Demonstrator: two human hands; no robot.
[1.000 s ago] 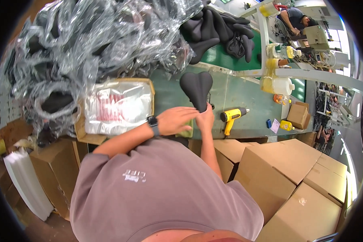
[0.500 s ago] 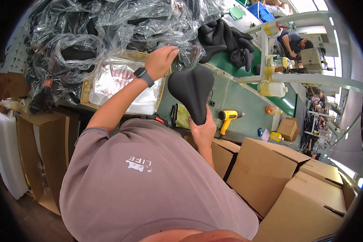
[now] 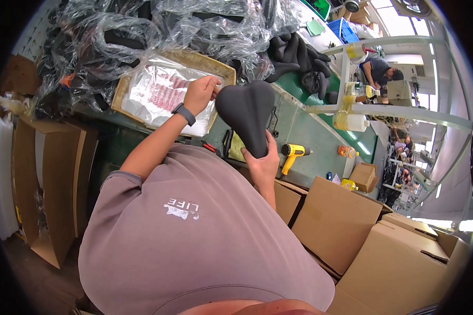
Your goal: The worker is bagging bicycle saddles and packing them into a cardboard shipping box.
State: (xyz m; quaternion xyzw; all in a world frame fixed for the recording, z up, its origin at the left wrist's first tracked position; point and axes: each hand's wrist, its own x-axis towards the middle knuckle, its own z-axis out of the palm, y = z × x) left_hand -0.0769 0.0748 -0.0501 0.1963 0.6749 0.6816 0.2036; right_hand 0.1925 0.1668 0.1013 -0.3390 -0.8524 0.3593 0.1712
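A black bicycle saddle (image 3: 248,113) is held up over the workbench, its wide end away from me. My right hand (image 3: 263,161) grips its narrow nose, with the thumb on one side. Beside the wide end's left edge is my left hand (image 3: 198,95), watch on the wrist and fingers curled closed. Whether those fingertips touch the saddle or pinch something small cannot be made out. Under my left hand lies a shallow tray (image 3: 122,94) with a stack of clear plastic bags (image 3: 157,89) with red print.
Plastic-wrapped black saddles (image 3: 115,39) pile up at the far left; bare black saddles (image 3: 299,58) lie farther right. A yellow heat gun (image 3: 293,156) rests on the green bench (image 3: 320,136). Cardboard boxes (image 3: 336,226) stand at right. Another person (image 3: 378,71) sits at the far right.
My left hand has come down and left, from beyond the saddle's wide end to beside its edge. The saddle, in my right hand, has shifted slightly left.
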